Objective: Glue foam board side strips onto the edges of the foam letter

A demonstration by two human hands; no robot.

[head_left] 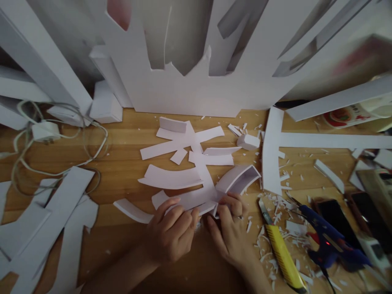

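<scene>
A white foam-board shape with several branching arms lies on the wooden table, thin strips standing up along some of its edges. My left hand is curled closed over its near edge, at a narrow white strip. Close beside it, my right hand grips the corner where that strip meets a hollow, box-like section; a ring is on one finger. The fingertips of both hands are partly hidden. A loose curved strip lies left of my left hand.
To the right lie a yellow utility knife with its blade out, a blue glue gun with a red light, phones and scattered white scraps. At left are a white cable and stacked cut pieces. A large cut-out board stands behind.
</scene>
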